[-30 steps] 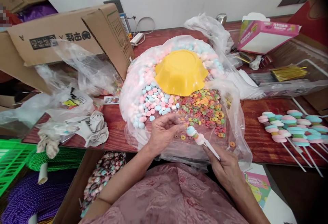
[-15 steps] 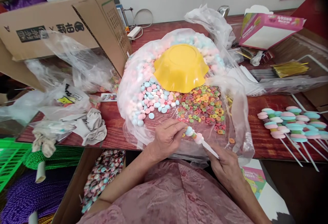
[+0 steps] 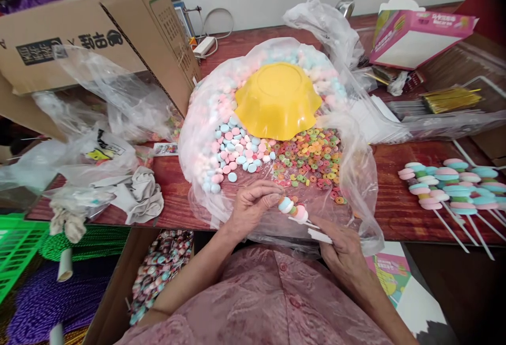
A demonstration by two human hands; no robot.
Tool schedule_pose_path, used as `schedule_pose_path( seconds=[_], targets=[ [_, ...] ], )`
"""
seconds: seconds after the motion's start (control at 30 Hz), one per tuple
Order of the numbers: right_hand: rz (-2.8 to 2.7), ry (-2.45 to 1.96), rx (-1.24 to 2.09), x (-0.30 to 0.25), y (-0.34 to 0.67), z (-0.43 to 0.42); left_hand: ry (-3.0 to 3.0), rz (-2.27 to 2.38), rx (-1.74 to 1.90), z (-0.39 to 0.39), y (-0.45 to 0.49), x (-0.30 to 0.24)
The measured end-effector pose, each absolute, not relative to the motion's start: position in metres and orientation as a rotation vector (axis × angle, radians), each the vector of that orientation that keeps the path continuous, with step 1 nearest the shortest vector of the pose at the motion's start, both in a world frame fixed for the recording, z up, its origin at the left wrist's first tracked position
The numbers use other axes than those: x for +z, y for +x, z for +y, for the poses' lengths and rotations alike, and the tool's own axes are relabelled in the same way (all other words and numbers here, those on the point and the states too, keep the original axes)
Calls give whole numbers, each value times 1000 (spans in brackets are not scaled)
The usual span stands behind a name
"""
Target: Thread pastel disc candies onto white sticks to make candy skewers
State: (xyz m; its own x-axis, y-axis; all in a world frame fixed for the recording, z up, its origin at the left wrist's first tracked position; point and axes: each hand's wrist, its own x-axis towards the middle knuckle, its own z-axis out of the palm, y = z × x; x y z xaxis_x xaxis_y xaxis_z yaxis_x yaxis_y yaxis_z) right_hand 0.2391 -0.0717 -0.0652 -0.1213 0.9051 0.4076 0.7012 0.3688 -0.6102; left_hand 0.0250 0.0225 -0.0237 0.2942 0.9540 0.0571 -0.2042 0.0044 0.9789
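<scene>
A short row of threaded candies (image 3: 293, 209), pale blue, white, orange and pink, runs between my hands. My left hand (image 3: 253, 205) has its thumb and forefinger closed at the far end of the row, near an orange ring. My right hand (image 3: 343, 245) grips a flat white strip (image 3: 319, 235), with thin white sticks beside it at the pink end of the row. Just beyond lie a heap of fruit ring candies (image 3: 310, 158) and a pile of pink, blue and white candy tablets (image 3: 241, 150), both on clear plastic.
An upturned yellow bowl (image 3: 279, 100) rests on the candies. At right are several macaron-like sweets on sticks (image 3: 454, 187), a pink carton (image 3: 422, 37) and gold ties (image 3: 450, 100). A cardboard box (image 3: 166, 39) and crumpled cloth (image 3: 140, 197) stand at left.
The candy row has turned a little and shifted left and down. The white strip has tilted flatter, and thin sticks now show apart from it. My left hand has moved slightly left.
</scene>
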Motion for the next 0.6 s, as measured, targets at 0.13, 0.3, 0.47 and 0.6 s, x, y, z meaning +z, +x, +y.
schedule_pose_path(
  seconds=[0.13,0.3,0.47,0.6],
  targets=[
    [-1786,-1518,428,-59,231,-71,842,750,1073,11,36,-28],
    [-1744,-1491,461,-55,221,-74,646,722,1092,9,41,-32],
    [-1729,-1496,575,-60,218,-79,620,683,1077,9,39,-32],
    [-1738,-1384,632,-61,216,-80,595,651,1036,6,39,-31]
  ],
)
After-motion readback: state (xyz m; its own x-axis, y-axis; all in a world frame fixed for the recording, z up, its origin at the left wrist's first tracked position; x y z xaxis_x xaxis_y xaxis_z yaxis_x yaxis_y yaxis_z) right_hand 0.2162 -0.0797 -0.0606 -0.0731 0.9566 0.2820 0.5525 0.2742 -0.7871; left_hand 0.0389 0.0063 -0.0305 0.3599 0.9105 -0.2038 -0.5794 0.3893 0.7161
